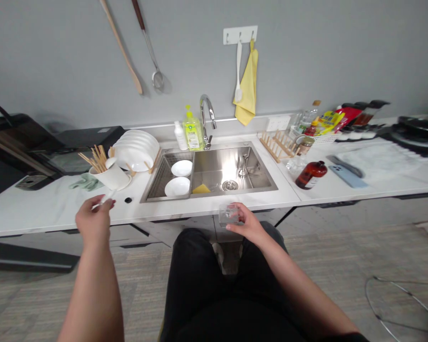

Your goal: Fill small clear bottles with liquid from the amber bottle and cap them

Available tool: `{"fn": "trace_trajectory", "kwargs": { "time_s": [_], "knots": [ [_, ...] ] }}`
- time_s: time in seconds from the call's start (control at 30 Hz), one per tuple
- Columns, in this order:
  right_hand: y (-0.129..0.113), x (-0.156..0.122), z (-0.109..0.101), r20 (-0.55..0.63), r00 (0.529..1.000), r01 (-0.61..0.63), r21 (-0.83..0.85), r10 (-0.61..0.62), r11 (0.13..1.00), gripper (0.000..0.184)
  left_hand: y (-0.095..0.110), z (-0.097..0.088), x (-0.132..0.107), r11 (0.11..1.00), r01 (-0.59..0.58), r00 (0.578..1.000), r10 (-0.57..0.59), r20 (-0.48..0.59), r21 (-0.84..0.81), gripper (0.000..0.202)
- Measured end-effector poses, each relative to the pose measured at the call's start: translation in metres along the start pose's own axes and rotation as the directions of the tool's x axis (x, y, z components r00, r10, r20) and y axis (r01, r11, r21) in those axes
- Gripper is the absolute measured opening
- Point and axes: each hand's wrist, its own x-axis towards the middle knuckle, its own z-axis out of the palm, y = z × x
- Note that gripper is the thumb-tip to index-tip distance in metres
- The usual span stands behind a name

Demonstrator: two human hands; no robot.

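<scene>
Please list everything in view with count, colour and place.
Clear box: one, colourless, right hand
Small object: one, pale, left hand
Sink: one, silver, counter
Bowls: two, white, inside sink
Faucet: one, silver, behind sink
Pump bottle: one, yellow-green, behind sink
Dishes: several, white, left counter
Utensil cup: one, white, left counter
Towel: one, yellow, wall
Bottle: one, amber, right counter
Phone: one, blue, right counter
Left hand: one, bare, front left
Right hand: one, bare, front centre
</scene>
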Motion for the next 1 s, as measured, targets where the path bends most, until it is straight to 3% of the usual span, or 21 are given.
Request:
{"fn": "trace_trajectory", "kwargs": {
  "time_s": [0.03, 0.07, 0.1, 0.17, 0.23, 0.33, 0.53, 0.7, 0.73, 0.83, 0.87, 1.0],
  "knots": [
    [0.000, -0.001, 0.001, 0.009, 1.000, 0.002, -0.004, -0.002, 1.000, 0.070, 0.019, 0.004, -0.021, 0.988, 0.058, 0.996, -0.048, 0.073, -0.140, 0.037],
    [0.000, -0.002, 0.003, 0.015, 1.000, 0.006, -0.011, -0.006, 1.000, 0.070, 0.041, 0.007, -0.042, 0.971, 0.056, 0.979, -0.008, 0.202, -0.232, 0.044],
    [0.000, -0.003, 0.006, 0.019, 1.000, 0.010, -0.020, -0.010, 1.000, 0.070, 0.064, 0.011, -0.063, 0.962, 0.029, 0.930, 0.074, 0.360, -0.271, 0.046],
    [0.001, -0.006, 0.011, 0.021, 1.000, 0.023, -0.039, -0.022, 0.999, 0.070, 0.109, 0.019, -0.099, 0.945, -0.089, 0.748, 0.273, 0.604, -0.316, 0.040],
    [0.000, -0.009, 0.016, 0.026, 0.999, 0.040, -0.052, -0.039, 0.998, 0.070, 0.146, 0.024, -0.122, 0.918, -0.227, 0.609, 0.395, 0.688, -0.325, 0.030],
    [-0.003, -0.016, 0.021, 0.026, 0.998, 0.055, -0.066, -0.053, 0.996, 0.074, 0.182, 0.030, -0.133, 0.878, -0.369, 0.497, 0.464, 0.733, -0.306, 0.024],
    [-0.014, -0.025, 0.026, 0.007, 0.999, 0.050, -0.095, -0.050, 0.994, 0.078, 0.221, 0.042, -0.128, 0.801, -0.563, 0.332, 0.444, 0.832, -0.203, 0.018],
    [-0.033, -0.025, 0.033, -0.037, 0.998, 0.048, -0.145, -0.054, 0.988, 0.076, 0.244, 0.066, -0.148, 0.664, -0.729, 0.169, 0.410, 0.896, -0.167, 0.016],
    [-0.037, -0.025, 0.033, -0.057, 0.996, 0.058, -0.154, -0.067, 0.986, 0.076, 0.245, 0.070, -0.152, 0.648, -0.743, 0.157, 0.412, 0.898, -0.168, 0.015],
    [-0.049, -0.026, 0.030, -0.108, 0.989, 0.082, -0.164, -0.101, 0.983, 0.075, 0.243, 0.078, -0.157, 0.655, -0.735, 0.177, 0.438, 0.881, -0.178, 0.018],
    [-0.051, -0.027, 0.027, -0.110, 0.989, 0.081, -0.159, -0.099, 0.984, 0.075, 0.242, 0.078, -0.156, 0.658, -0.719, 0.154, 0.465, 0.872, -0.223, 0.019],
    [-0.054, -0.029, 0.019, -0.076, 0.996, 0.049, -0.091, -0.056, 0.995, 0.077, 0.238, 0.074, -0.148, 0.620, -0.603, -0.038, 0.606, 0.795, -0.502, 0.048]
  ]
}}
